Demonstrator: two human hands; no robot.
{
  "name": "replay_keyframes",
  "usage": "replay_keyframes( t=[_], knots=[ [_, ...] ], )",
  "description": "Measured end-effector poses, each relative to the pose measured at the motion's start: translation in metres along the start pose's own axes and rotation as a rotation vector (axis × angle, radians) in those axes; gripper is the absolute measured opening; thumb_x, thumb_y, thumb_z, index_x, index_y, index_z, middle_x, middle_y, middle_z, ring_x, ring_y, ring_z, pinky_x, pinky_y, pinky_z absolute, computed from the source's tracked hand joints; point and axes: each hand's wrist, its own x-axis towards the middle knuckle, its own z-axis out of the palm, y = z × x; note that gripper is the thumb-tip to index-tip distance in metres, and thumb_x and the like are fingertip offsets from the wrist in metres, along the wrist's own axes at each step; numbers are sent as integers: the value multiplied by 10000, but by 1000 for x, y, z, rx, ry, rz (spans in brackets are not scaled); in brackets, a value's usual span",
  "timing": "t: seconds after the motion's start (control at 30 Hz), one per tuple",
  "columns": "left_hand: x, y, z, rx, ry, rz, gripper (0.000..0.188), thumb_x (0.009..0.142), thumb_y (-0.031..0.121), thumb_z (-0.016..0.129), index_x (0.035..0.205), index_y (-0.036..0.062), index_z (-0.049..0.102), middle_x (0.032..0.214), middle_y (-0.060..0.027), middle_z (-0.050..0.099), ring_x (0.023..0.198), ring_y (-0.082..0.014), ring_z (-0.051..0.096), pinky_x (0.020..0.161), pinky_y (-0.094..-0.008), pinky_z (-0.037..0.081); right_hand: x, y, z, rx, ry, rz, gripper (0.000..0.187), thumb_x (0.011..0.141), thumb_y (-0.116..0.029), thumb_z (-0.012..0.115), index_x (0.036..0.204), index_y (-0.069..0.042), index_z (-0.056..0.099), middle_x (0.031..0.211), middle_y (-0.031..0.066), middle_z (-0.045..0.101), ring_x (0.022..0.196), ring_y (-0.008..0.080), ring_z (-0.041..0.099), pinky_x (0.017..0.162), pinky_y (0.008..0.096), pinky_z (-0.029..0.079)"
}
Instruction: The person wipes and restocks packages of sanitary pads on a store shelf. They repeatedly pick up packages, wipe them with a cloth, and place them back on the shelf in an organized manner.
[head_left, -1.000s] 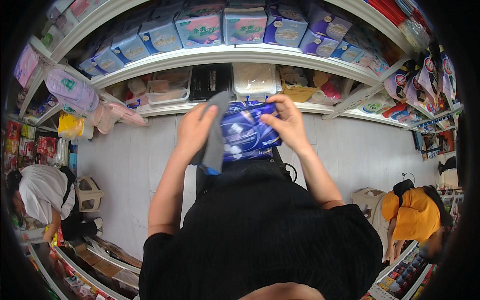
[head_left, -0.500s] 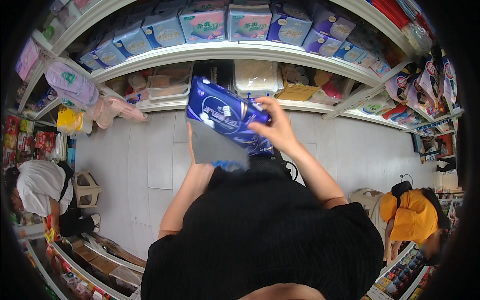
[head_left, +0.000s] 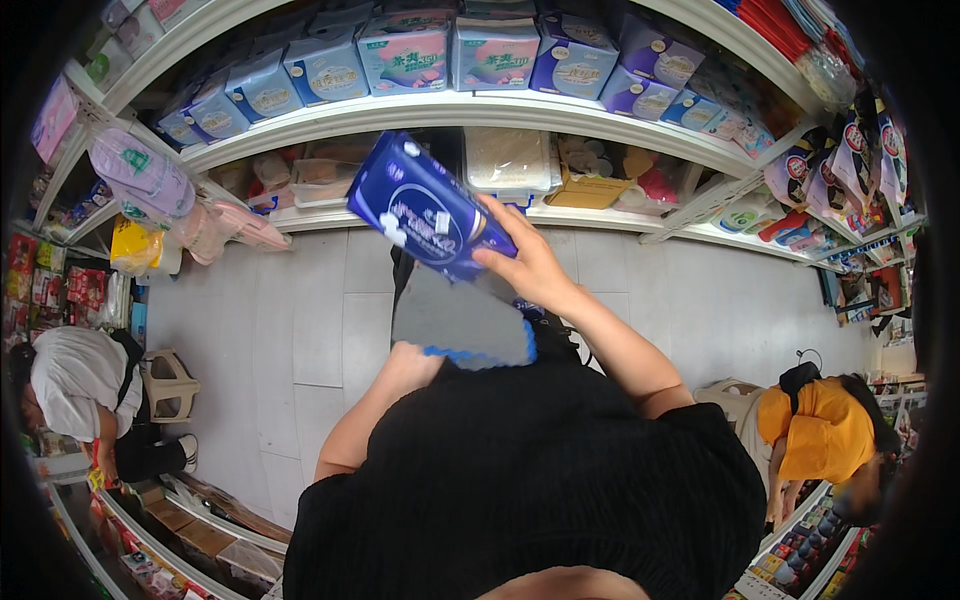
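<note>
My right hand [head_left: 530,262] grips the right end of a blue tissue pack [head_left: 430,212], thumb on top and fingers round the far edge. The pack is tilted, its printed face toward me. Below it spreads a grey cloth [head_left: 460,322] with a wavy blue edge, held up by my left hand [head_left: 415,366]; the cloth hides most of its fingers. A second blue pack [head_left: 528,308] shows in part beside the cloth, close to my body.
Ahead, a white shelf [head_left: 480,105] carries a row of tissue packs [head_left: 405,55]. Clear bins and a cardboard box [head_left: 590,188] sit on the lower shelf. One person [head_left: 85,385] bends at the left near a stool [head_left: 170,385]; another [head_left: 820,430] bends at the right.
The blue pack has moved left and slightly away from me with my right hand. My left hand has come down and right, and the grey cloth is more spread out.
</note>
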Motion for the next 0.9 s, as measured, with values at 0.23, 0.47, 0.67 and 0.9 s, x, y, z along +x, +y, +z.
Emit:
replay_keyframes(
  t=[0.23, 0.47, 0.67, 0.9],
  knots=[
    [20, -5, -42, 209, 620, -174, 334, 870, 221, 482, 1135, 18, 501, 1097, -147, 538, 932, -237, 579, 693, -322, 496, -6, 6, -58, 222, 76, 184, 568, 776, -111, 660, 1283, -61, 409, 1177, 95, 519, 1088, 171, 485, 953, 300, 366],
    [1, -32, -60, -531, 525, -111, 429, 878, 381, 432, 1141, 49, 497, 878, -72, 532, 762, -180, 560, 644, -319, 511, 15, 75, -93, 413, -52, 421, 434, 805, -185, 639, 1204, -132, 476, 1084, 55, 551, 967, 151, 538, 839, 304, 447],
    [29, -44, -49, -1360, 101, -260, 500, 948, 436, 312, 1202, 43, 488, 951, -95, 582, 857, -185, 576, 758, -321, 505, 31, 111, -53, 207, -445, 568, 478, 802, -265, 656, 1234, -141, 494, 1060, 37, 557, 938, 128, 516, 750, 272, 456],
    [60, -51, -62, -1376, -66, -264, 491, 942, 447, 336, 1133, 35, 524, 999, -63, 601, 897, -150, 581, 775, -289, 492, 45, 127, -57, 39, -143, 474, 756, 778, -506, 611, 1331, -55, 360, 1179, 177, 520, 1067, 239, 514, 891, 350, 415]
  ],
)
